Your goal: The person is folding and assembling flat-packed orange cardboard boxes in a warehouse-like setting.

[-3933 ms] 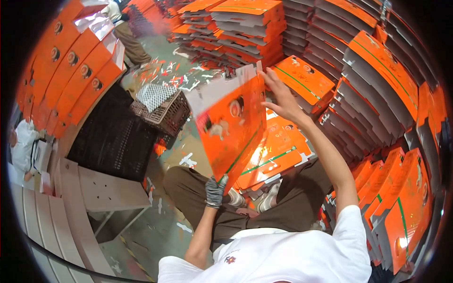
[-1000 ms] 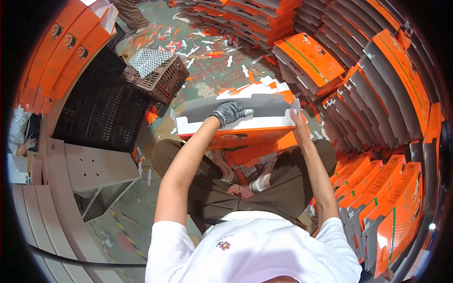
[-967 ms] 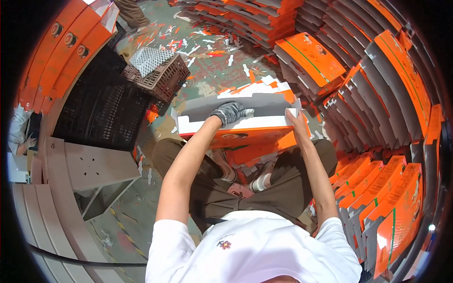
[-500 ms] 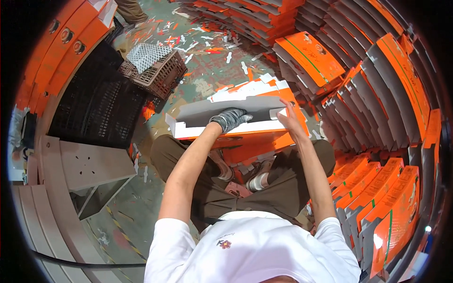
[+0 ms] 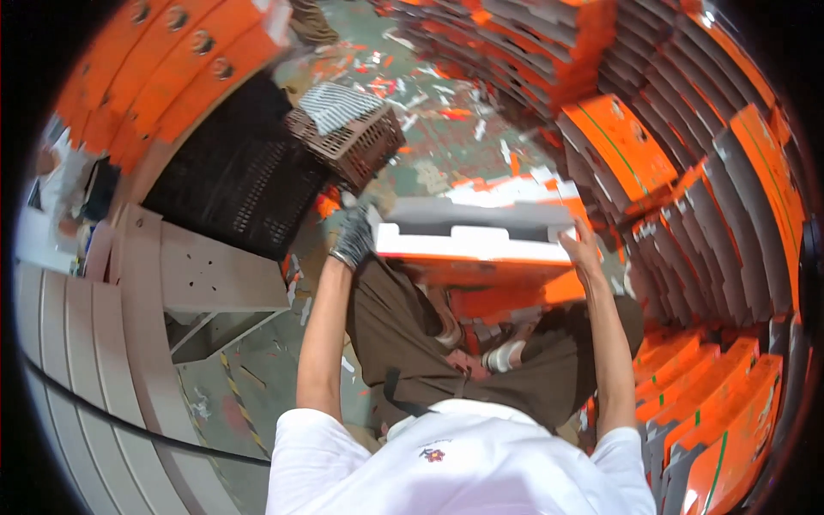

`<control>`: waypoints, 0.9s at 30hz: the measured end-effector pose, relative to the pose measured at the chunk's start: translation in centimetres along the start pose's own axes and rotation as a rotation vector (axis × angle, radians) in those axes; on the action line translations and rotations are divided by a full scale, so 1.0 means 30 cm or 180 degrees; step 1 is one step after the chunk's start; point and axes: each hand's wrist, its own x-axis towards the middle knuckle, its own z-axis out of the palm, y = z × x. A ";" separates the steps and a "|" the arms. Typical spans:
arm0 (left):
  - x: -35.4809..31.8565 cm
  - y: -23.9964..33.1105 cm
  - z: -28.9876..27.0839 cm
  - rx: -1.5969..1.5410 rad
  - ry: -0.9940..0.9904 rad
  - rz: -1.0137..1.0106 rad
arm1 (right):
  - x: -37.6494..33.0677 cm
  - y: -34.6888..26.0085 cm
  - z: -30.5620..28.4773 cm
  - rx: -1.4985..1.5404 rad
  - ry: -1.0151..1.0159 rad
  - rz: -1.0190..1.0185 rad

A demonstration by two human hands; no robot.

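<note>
A cardboard box [image 5: 481,271], orange outside and white and grey inside, sits between my knees with its open side facing up. White flaps stand along its near edge. My left hand [image 5: 352,236], in a dark grey glove, grips the box's left end. At the right end my bare right hand [image 5: 584,251] holds the corner, its thumb by the inner edge and its fingers around the outside. Underneath and behind lies a pile of flat orange and white cardboard [image 5: 515,189]. Motion smears the left fingers a little.
Stacks of flat orange and grey cardboard [image 5: 712,240] rise along the right. A brown crate [image 5: 360,150] with a striped cloth [image 5: 336,107] stands ahead left, beside a black crate [image 5: 240,172]. Nearer left is a grey bench [image 5: 219,266]. Cardboard scraps litter the floor [image 5: 429,176].
My left hand has come out of the box's inside and moved to its left end. The right hand has slid lower on the right end. The whole view has shifted rightward.
</note>
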 end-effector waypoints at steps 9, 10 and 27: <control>-0.039 -0.075 0.145 0.4502 -0.0089 0.0768 | 0.038 -0.043 -0.081 -0.0972 -0.0993 0.0384; -0.030 -0.067 0.170 0.4547 -0.0370 0.0530 | 0.053 -0.046 -0.079 -0.1366 -0.0944 0.0229; -0.046 -0.061 0.310 0.5433 -0.2050 0.1281 | 0.090 -0.165 -0.133 -0.2964 -0.3129 0.0566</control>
